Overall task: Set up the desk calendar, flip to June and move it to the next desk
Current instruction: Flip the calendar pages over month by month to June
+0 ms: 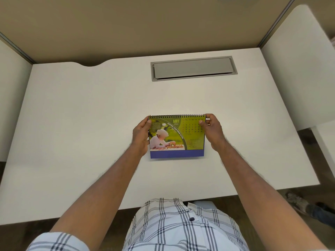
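The desk calendar [176, 136] stands upright on the white desk [81, 124], a little in front of its middle. It has a black spiral along the top, a blue base and a green page headed MAY with a photo of a child at a board game. My left hand [142, 135] grips the calendar's left edge, thumb on the page's top left corner. Over at the top right corner, my right hand [213, 132] pinches the page near the spiral, thumb on the front and fingers behind.
A grey cable flap [193, 67] is set into the desk behind the calendar. Beige partition walls [145, 24] close the back. White side panels stand left and right [299, 69]. A further white surface [326, 138] shows past the right panel. Shoes lie on the floor at right [308, 205].
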{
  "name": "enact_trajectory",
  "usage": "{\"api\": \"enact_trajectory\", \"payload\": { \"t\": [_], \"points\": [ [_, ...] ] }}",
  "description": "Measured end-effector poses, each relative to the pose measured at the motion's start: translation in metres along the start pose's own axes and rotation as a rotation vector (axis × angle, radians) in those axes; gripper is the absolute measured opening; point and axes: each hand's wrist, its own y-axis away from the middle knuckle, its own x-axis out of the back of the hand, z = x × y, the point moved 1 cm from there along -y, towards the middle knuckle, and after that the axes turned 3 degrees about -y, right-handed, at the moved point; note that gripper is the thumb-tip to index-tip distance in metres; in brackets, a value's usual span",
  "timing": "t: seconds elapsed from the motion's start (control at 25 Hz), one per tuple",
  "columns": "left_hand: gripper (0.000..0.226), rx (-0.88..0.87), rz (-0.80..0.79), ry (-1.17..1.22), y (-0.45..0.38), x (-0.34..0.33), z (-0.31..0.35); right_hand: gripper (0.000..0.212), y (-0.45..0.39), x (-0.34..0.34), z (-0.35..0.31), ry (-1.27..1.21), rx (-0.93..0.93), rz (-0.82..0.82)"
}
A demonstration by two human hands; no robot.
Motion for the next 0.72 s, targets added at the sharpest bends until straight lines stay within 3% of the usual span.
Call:
{"api": "enact_trajectory", "payload": {
  "t": [0.36, 0.72],
  "points": [
    [0.02, -0.18, 0.097, -0.288, -0.0098, 0.0061, 0.0074, 0.02, -0.0001, -0.0058, 0.0021, -0.001, 0.015, 0.07],
    [0.022, -0.234, 0.158, -0.318, -0.0105, 0.0079, 0.0051, 0.02, -0.0004, -0.0048, 0.0027, -0.037, 0.012, 0.089]
  ]
}}
